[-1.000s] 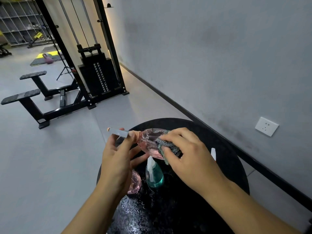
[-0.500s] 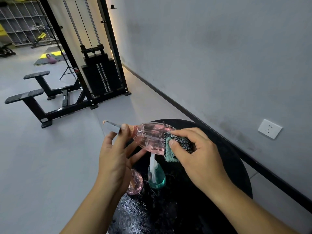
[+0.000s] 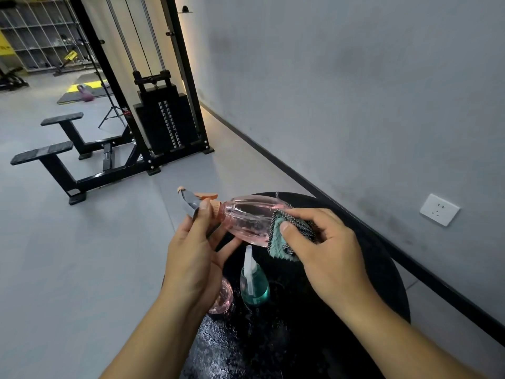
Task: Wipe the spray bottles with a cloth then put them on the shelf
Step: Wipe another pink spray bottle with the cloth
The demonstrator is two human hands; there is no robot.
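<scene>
Pink spray bottle [image 3: 246, 221] is held tipped on its side above the round black tabletop [image 3: 382, 269], nozzle end to the left. Its neck, by the spray head, is pinched by the left hand [image 3: 191, 258], fingers [image 3: 203, 214] curled round it. Cloth [image 3: 287, 236], teal with a dark dotted face, is pressed onto the bottle's base end by the right hand [image 3: 328, 255], thumb on top and fingers clamped over the cloth. A teal spray bottle [image 3: 254, 285] is seen upright on the tabletop, just below the held bottle. A second pink bottle [image 3: 222, 298] is seen at the tabletop's left edge, mostly hidden behind the left wrist; whether it stands or lies cannot be told. A black cable weight machine [image 3: 161, 127] is seen on the grey floor behind, a white wall socket [image 3: 439, 209] on the wall to the right, and wire shelving [image 3: 41, 36] far off at top left.
</scene>
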